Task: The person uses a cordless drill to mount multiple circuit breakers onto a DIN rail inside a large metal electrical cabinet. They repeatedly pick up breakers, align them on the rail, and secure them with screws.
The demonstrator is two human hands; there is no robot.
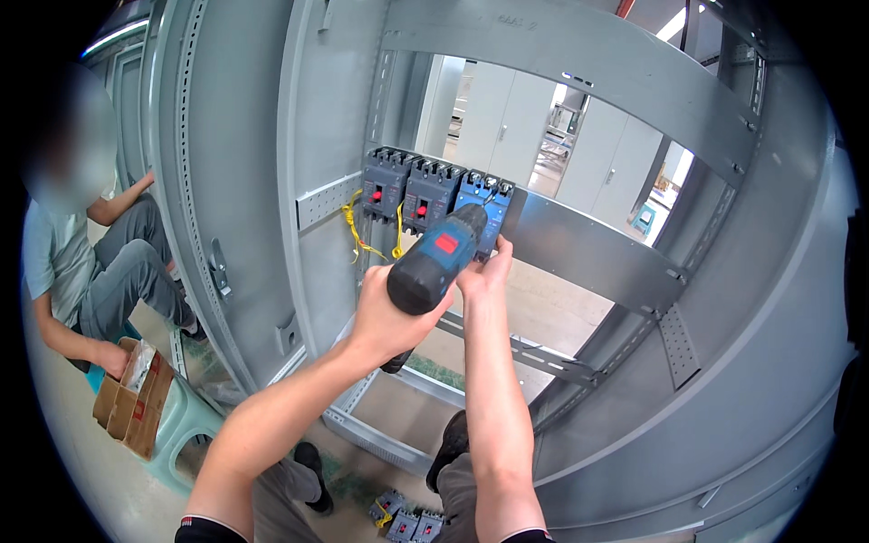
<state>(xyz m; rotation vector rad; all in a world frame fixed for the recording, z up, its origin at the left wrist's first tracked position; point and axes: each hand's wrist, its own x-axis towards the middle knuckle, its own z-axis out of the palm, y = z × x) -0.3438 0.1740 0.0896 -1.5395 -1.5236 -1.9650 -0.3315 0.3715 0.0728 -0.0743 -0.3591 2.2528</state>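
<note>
Cordless drill (pixel 439 258) is gripped in closed left hand (pixel 385 312), long axis slanted up-right, bit at upper part of blue circuit breaker (pixel 495 220), ahead of hands; breaker's lower side is reached by nearer, part-curled right hand (pixel 487 271), clasp cannot be told

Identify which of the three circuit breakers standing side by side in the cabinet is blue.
The rightmost breaker, partly hidden by the drill, is the blue one; the left breaker and middle breaker are dark grey.

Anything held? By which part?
Left grip holds blue-and-black power drill by its handle. Right grip against blue rectangular breaker, lower right edge; hold unclear.
</note>
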